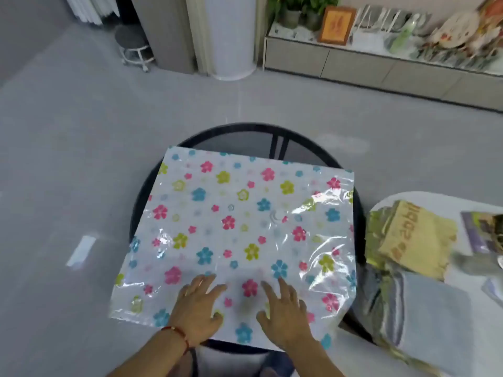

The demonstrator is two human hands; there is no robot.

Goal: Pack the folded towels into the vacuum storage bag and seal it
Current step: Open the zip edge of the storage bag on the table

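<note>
A flat vacuum storage bag (234,213), clear plastic printed with pink, blue and green flowers, lies spread over a round black table (359,213). A small round valve (275,215) shows near its middle. My left hand (197,303) and my right hand (281,311) both lie palm down on the bag's near edge with fingers straight, a little apart from each other. A stack of folded towels (424,311), grey and green, sits to the right on a white surface, with a yellow towel (416,235) behind it.
The white surface (441,200) at right also carries a booklet (481,232). Grey floor surrounds the table, with a white strip (81,250) lying at left. A low cabinet (381,66) with plants and a frame stands at the back right; a stool (133,47) at back left.
</note>
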